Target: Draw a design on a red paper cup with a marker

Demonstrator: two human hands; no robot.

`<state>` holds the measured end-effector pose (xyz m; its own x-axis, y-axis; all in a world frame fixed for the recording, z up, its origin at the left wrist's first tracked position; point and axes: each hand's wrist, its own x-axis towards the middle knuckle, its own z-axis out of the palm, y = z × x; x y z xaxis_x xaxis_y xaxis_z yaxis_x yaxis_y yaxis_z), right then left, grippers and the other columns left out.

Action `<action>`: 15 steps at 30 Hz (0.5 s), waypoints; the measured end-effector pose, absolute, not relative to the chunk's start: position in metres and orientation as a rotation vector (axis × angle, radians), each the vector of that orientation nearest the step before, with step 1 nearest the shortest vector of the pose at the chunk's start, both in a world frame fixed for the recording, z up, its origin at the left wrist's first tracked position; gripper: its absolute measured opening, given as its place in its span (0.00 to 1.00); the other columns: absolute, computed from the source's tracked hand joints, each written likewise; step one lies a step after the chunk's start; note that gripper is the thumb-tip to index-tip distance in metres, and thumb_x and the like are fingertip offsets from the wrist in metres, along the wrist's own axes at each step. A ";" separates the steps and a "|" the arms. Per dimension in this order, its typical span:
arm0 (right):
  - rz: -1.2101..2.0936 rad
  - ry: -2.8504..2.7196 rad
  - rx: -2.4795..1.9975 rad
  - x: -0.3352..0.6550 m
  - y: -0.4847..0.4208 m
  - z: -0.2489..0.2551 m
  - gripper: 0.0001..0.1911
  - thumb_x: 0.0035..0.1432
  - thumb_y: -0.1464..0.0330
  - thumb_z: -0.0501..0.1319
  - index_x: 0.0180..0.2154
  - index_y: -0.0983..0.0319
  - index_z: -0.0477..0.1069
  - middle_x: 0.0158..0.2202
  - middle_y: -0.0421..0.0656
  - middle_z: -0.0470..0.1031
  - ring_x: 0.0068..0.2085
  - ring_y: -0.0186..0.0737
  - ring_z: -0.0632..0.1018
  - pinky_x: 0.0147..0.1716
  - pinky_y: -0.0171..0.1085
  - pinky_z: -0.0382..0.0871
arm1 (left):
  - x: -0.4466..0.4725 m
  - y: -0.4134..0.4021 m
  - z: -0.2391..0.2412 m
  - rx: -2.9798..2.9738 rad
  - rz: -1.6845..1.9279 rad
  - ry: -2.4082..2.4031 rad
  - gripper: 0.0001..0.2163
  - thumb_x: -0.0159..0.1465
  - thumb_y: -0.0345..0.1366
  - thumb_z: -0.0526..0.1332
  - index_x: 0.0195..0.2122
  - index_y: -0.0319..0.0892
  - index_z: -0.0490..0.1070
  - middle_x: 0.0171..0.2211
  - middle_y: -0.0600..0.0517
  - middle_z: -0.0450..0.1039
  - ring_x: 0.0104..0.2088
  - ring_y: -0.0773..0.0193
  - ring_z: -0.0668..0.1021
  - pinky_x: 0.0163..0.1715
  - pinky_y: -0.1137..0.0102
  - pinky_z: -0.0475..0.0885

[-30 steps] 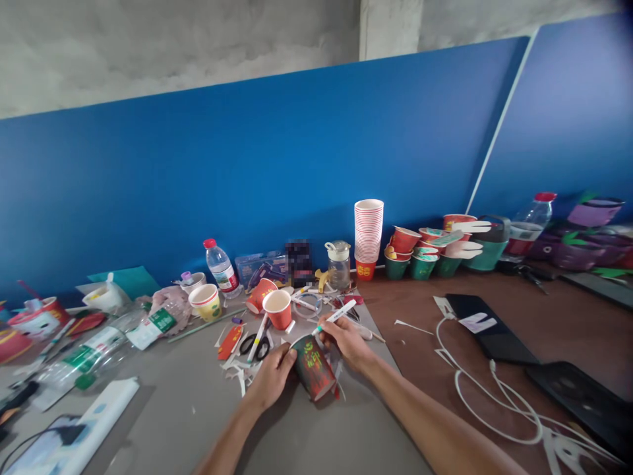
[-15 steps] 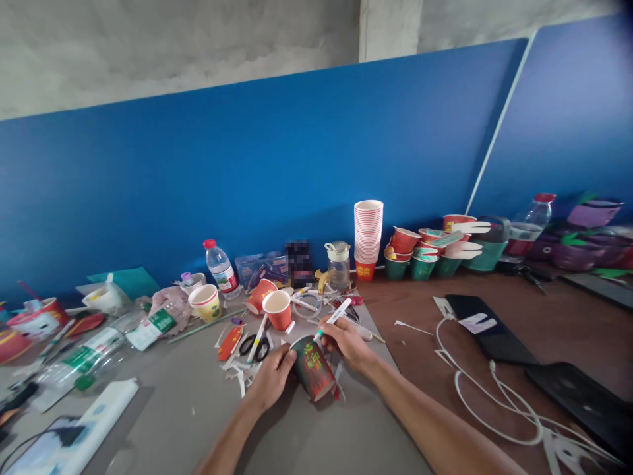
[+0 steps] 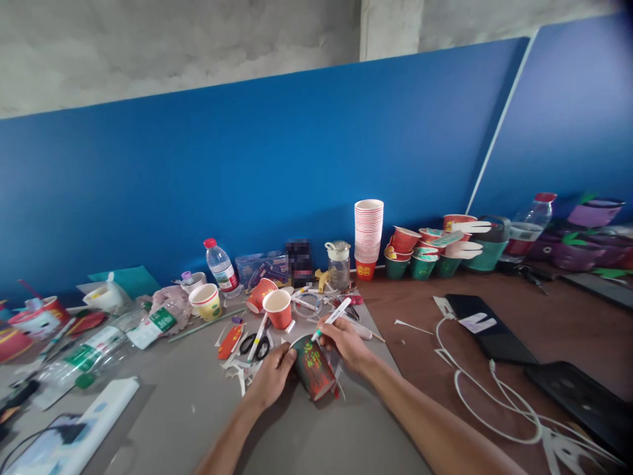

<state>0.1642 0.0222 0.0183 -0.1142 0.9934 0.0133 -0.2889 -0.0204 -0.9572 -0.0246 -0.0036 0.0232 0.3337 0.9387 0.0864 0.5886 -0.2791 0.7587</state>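
A red paper cup [image 3: 313, 367] partly coloured dark green lies on its side on the grey table [image 3: 198, 422]. My left hand [image 3: 270, 377] grips the cup's left side, thumb over its base end. My right hand [image 3: 346, 342] pinches a white marker [image 3: 332, 317] with a green tip, and the tip touches the cup's upper wall. Just beyond the cup are black-handled scissors [image 3: 256, 345], paper scraps and an upright red cup [image 3: 277, 309].
A tall stack of paper cups [image 3: 368, 236] and several decorated cups [image 3: 430, 254] line the blue partition. Water bottles [image 3: 221, 267], a yellow cup [image 3: 206, 301] and crushed plastic bottles [image 3: 99, 346] lie left. White cables [image 3: 494, 396] and dark devices [image 3: 487, 333] lie right.
The marker's tip shifted slightly along the cup's upper wall. Both hands and the cup stay where they were.
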 end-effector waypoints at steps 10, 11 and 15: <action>1.389 -1.111 -0.883 0.161 0.022 0.018 0.10 0.44 0.62 0.60 0.25 0.62 0.67 0.16 0.36 0.66 0.18 0.29 0.64 0.19 0.30 0.56 | -0.024 -0.003 0.022 1.972 0.724 1.344 0.16 0.64 0.48 0.46 0.28 0.42 0.63 0.25 0.55 0.66 0.29 0.64 0.69 0.32 0.71 0.65; 1.400 -1.118 -0.874 0.161 0.021 0.018 0.10 0.45 0.62 0.60 0.25 0.62 0.67 0.16 0.36 0.66 0.18 0.29 0.64 0.19 0.30 0.56 | -0.024 -0.003 0.022 1.972 0.721 1.347 0.16 0.64 0.47 0.46 0.28 0.42 0.63 0.25 0.55 0.65 0.29 0.64 0.69 0.32 0.72 0.65; 1.410 -1.170 -0.888 0.161 0.020 0.018 0.10 0.45 0.62 0.60 0.23 0.62 0.66 0.16 0.36 0.65 0.18 0.29 0.63 0.18 0.30 0.55 | -0.024 -0.004 0.023 1.980 0.720 1.353 0.17 0.63 0.48 0.46 0.27 0.43 0.62 0.24 0.55 0.65 0.28 0.64 0.69 0.30 0.72 0.64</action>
<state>0.1612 0.0201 0.0176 -0.1728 0.9820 0.0758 -0.2557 0.0296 -0.9663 -0.0237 -0.0038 0.0228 0.3241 0.9418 0.0889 0.5996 -0.2772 0.7508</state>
